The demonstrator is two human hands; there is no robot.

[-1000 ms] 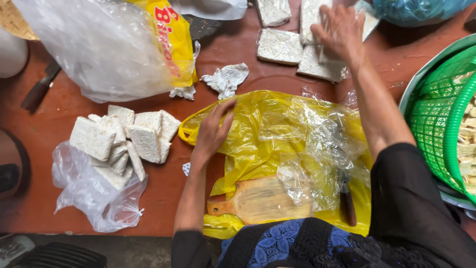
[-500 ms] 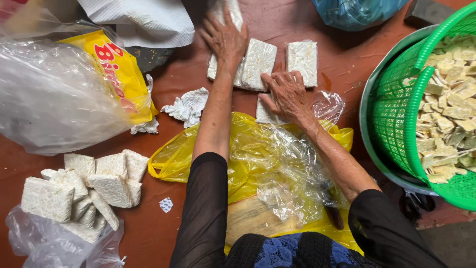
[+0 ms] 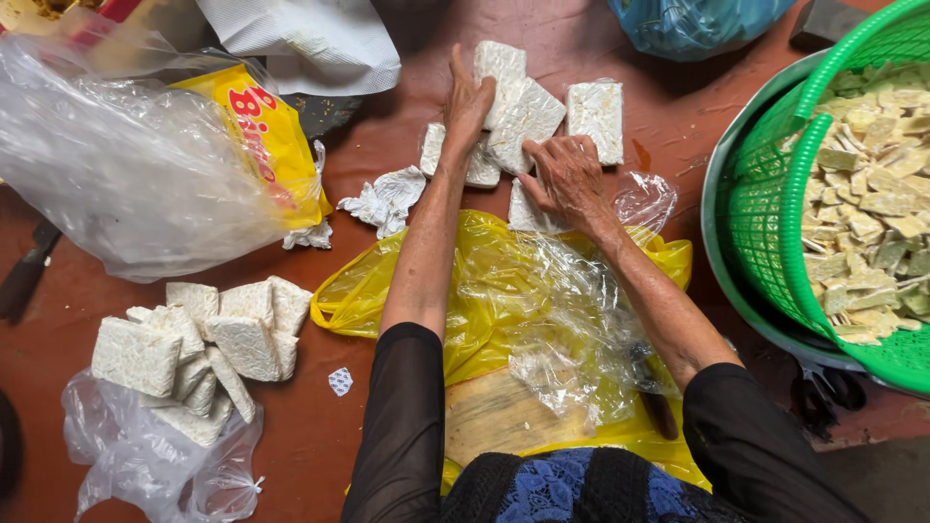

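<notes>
A green basket (image 3: 775, 223) of cut pieces stands well to the right of both hands. A yellow plastic sheet (image 3: 387, 291) lies under the forearms, below the hands. Unwrapped white blocks (image 3: 208, 339) sit far to the lower left. Wrapped white blocks (image 3: 593, 118) lie at the fingertips: the left hand (image 3: 469, 102) rests flat and open on one, the right hand (image 3: 567, 179) presses open fingers on another (image 3: 528, 121).

Both hands (image 3: 469, 102) (image 3: 567, 179) outstretched; fingers spread
</notes>
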